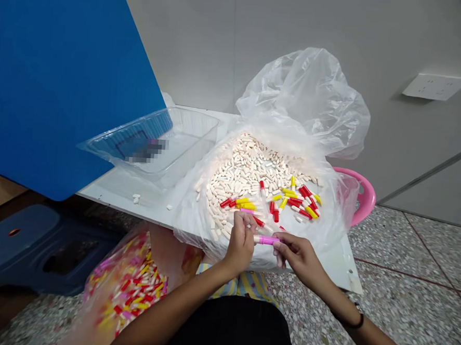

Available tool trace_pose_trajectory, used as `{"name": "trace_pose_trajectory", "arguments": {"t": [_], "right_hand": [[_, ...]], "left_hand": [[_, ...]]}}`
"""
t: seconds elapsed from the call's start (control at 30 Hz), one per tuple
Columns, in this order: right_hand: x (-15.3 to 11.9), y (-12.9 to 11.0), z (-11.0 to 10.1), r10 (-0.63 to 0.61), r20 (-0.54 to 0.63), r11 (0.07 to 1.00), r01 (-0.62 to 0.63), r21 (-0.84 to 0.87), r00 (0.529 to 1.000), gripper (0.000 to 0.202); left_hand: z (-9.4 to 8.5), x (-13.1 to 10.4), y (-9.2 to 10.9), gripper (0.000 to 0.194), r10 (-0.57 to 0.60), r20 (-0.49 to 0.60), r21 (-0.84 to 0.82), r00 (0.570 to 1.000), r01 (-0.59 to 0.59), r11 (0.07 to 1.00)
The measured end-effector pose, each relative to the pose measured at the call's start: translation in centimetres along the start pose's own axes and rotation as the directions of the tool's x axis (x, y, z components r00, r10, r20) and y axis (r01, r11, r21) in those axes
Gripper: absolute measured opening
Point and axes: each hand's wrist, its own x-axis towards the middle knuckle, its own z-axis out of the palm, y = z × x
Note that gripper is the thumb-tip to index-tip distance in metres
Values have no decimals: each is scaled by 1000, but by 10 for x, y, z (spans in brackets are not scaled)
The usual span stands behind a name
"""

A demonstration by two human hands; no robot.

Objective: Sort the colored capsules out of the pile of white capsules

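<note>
A small pink-and-white tube (266,240) lies level between my two hands, just above the near edge of the plastic bag. My left hand (242,240) is closed at its white end. The fingers of my right hand (294,252) pinch its pink end. Just beyond them, red, yellow and pink tubes with white parts (291,199) lie scattered in the bag. Behind and left of these spreads a heap of small white plastic pieces (250,163). Whether my left fingers hold anything else is hidden.
The clear bag (313,99) opens toward the wall on a white table (116,186). Left stands a clear plastic tray (194,128). A bag of coloured tubes (137,292) sits below, beside a dark blue stool (19,237). A pink rim (365,199) shows at right.
</note>
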Motion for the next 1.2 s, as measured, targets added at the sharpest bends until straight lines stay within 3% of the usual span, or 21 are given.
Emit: {"name": "trace_pose_trajectory", "arguments": {"t": [0.13,0.23,0.33,0.4,0.47,0.53,0.63,0.7,0.8,0.93,1.03,1.1,1.2], "right_hand": [[-1,-3,1,122,128,977,-142,156,984,39],[-2,2,3,210,209,932,-260,252,955,41],[7,13,-4,235,190,941,-272,201,953,41],[22,23,-20,147,58,988,-149,35,987,39],[40,35,-41,-32,-133,961,-6,-276,991,34],[54,48,-60,-117,-199,798,-27,-602,973,24],[64,64,-74,25,-110,568,-104,-817,994,17],[64,69,-71,105,-63,480,-106,-871,993,18],[63,64,-57,171,-39,373,-102,-922,984,19],[68,56,-41,202,-45,266,-99,-959,978,21],[71,61,-47,139,-113,217,-142,-966,984,25],[68,69,-62,5,-196,261,-190,-947,981,25],[51,80,-87,-295,-293,466,-131,-875,909,22]], "left_hand": [[-11,-2,-1,16,206,166,23,964,-212,977],[-20,1,-3,21,382,331,56,863,-422,905],[-25,13,-14,23,439,444,146,781,-547,824],[-25,29,-27,22,369,488,307,791,-551,776],[-25,48,-40,20,248,522,504,816,-530,682],[-25,65,-50,20,157,561,644,813,-547,535],[-25,81,-52,20,111,607,729,787,-606,318],[-23,90,-47,17,115,596,751,795,-602,271],[-16,114,-39,18,124,526,781,841,-536,320],[-4,183,-46,27,64,380,849,923,-376,371],[4,243,-64,39,-46,304,910,952,-275,309],[10,278,-78,45,-85,291,924,953,-256,285],[20,317,-98,53,-109,306,919,946,-264,292]]}}
